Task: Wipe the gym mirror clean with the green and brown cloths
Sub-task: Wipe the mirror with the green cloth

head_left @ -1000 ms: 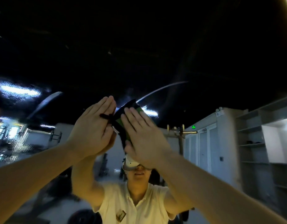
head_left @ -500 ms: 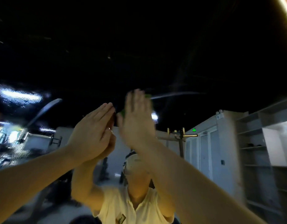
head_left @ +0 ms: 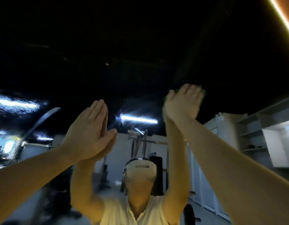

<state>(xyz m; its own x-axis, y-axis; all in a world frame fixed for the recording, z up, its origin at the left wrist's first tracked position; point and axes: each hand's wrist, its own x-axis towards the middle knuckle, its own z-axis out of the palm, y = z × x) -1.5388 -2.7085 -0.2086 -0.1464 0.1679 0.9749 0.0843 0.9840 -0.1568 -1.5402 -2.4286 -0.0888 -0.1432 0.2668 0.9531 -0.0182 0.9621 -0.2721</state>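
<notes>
Swept green cloth (head_left: 204,92) up and rightward across mirror (head_left: 140,46) under flat-fingered right hand (head_left: 183,103), away from left hand (head_left: 88,129) laid flat and open against it; reaching fresh patch, judging plenty unwiped.

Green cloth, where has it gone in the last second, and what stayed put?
The right hand slid the green cloth up and to the right across the mirror, pressing it flat. The left hand stayed flat on the mirror where it was.
</notes>
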